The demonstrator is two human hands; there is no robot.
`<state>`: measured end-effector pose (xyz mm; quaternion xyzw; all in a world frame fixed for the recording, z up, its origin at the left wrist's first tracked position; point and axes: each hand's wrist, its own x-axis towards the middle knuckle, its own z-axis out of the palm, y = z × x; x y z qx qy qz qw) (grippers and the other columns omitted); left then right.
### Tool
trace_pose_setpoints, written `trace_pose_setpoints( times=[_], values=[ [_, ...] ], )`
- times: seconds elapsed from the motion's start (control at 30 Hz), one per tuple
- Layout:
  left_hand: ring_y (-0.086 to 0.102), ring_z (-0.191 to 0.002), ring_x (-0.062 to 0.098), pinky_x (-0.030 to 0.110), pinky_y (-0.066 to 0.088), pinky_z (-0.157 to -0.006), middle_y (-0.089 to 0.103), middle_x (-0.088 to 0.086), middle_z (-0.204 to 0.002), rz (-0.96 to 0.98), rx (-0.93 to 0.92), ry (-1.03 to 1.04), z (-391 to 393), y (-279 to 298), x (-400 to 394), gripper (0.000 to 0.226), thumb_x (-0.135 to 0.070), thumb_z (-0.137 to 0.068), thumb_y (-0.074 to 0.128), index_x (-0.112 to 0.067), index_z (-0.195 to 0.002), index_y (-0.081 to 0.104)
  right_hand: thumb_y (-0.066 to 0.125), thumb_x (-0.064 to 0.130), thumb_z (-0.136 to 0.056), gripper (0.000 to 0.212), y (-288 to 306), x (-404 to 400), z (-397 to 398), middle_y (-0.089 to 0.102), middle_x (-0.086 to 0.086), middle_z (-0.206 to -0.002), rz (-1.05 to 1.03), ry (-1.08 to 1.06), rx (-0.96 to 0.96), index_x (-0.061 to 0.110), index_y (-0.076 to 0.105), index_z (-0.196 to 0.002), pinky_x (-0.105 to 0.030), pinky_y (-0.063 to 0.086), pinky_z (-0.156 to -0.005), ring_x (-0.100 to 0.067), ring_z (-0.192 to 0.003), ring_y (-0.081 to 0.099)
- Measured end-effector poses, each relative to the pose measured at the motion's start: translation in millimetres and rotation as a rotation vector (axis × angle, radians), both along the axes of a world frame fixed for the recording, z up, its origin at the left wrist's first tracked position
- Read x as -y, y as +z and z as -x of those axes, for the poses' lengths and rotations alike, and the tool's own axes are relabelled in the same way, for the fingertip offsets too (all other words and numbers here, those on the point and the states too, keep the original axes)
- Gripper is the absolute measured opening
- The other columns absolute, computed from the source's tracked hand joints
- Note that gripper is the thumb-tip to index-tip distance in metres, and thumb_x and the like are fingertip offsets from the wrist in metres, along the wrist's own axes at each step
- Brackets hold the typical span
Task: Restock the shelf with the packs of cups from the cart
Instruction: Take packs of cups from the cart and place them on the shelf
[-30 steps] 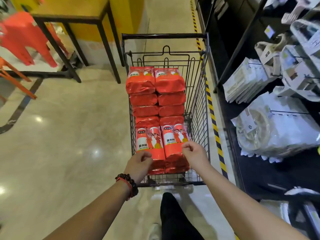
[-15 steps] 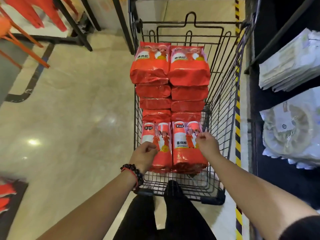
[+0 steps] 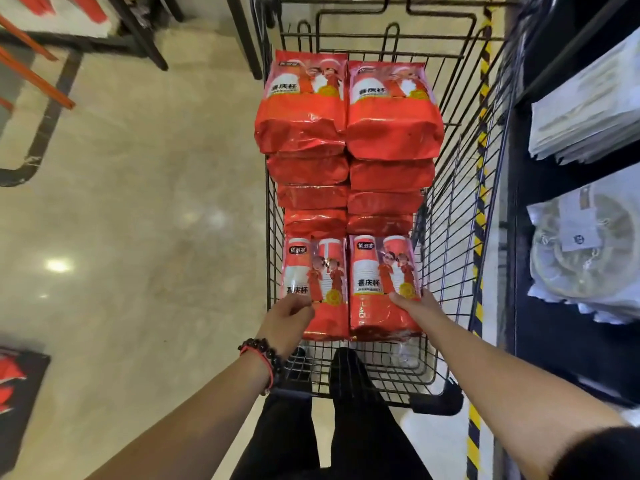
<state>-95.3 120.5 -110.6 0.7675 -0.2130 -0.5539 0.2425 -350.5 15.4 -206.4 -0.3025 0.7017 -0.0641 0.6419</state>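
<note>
Under the fingers, two red packs of cups lie side by side at the near end of the wire cart (image 3: 460, 216): the left hand (image 3: 285, 320) pinches the left pack (image 3: 313, 289), the right hand (image 3: 414, 306) grips the right pack (image 3: 379, 285) at its outer edge. Beyond the fingertips more red packs (image 3: 349, 133) are stacked. Right of the cart stands a dark shelf (image 3: 554, 306) with white packaged goods (image 3: 588, 251).

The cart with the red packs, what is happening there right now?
A person stands at the near end of a wire cart full of red packs of cups. The left hand grips the near left pack, and the right hand grips the near right pack. Both packs still lie in the cart. More packs are stacked behind them, with two on top at the far end. A dark shelf with white goods stands to the right.
</note>
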Motion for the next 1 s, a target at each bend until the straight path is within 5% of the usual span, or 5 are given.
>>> trace_pose_setpoints(
  times=[0.23,0.37,0.63,0.83,1.0],
  values=[
    [0.066,-0.093,0.031,0.05,0.055,-0.088,0.068,0.004,-0.091,-0.013,-0.009,0.012,-0.6,6.0,8.9,0.008,-0.017,-0.088,0.059,-0.022,-0.087,0.066,0.09,0.019,-0.073,0.054,19.1,-22.6,9.9,0.079,-0.004,-0.101,0.145,-0.249,0.099,0.015,0.064,-0.119,-0.035,0.062,-0.071,-0.022,-0.089,0.077],
    [0.063,-0.09,0.024,0.037,0.053,-0.073,0.068,0.003,-0.101,0.036,-0.064,-0.016,4.5,11.7,16.0,0.007,-0.024,-0.089,0.063,-0.025,-0.096,0.063,0.086,0.018,-0.079,0.05,43.9,-45.1,10.7,0.079,-0.004,-0.104,0.217,-0.398,0.119,0.017,0.061,-0.122,-0.035,0.062,-0.077,-0.021,-0.095,0.076],
    [0.06,-0.118,0.04,0.053,0.052,-0.094,0.057,0.019,-0.135,0.048,-0.58,0.001,1.1,36.1,30.7,0.127,-0.057,-0.037,0.094,-0.014,-0.143,0.038,0.089,0.049,-0.056,0.072,112.2,-78.5,-36.8,0.076,0.013,-0.105,0.273,-0.162,0.272,0.038,0.057,-0.119,-0.026,0.061,-0.068,-0.011,-0.092,0.076],
    [0.063,-0.111,0.047,0.06,0.051,-0.095,0.061,0.03,-0.127,0.233,-0.454,0.155,-36.5,43.1,19.8,0.086,-0.016,-0.062,0.086,0.0,-0.136,0.046,0.076,0.067,-0.065,0.08,124.7,-74.4,-80.7,0.069,0.009,-0.124,0.202,0.081,0.307,0.037,0.051,-0.136,-0.041,0.056,-0.096,-0.014,-0.113,0.068],
    [0.07,-0.097,0.041,0.054,0.058,-0.083,0.07,0.022,-0.116,0.239,-0.352,0.308,-75.7,37.8,-8.2,0.08,-0.025,-0.053,0.088,-0.008,-0.126,0.057,0.053,0.045,-0.101,0.033,91.9,-50.7,-99.3,0.069,-0.004,-0.124,0.103,0.061,0.181,0.023,0.065,-0.122,-0.044,0.046,-0.103,-0.021,-0.115,0.062]
  ],
)
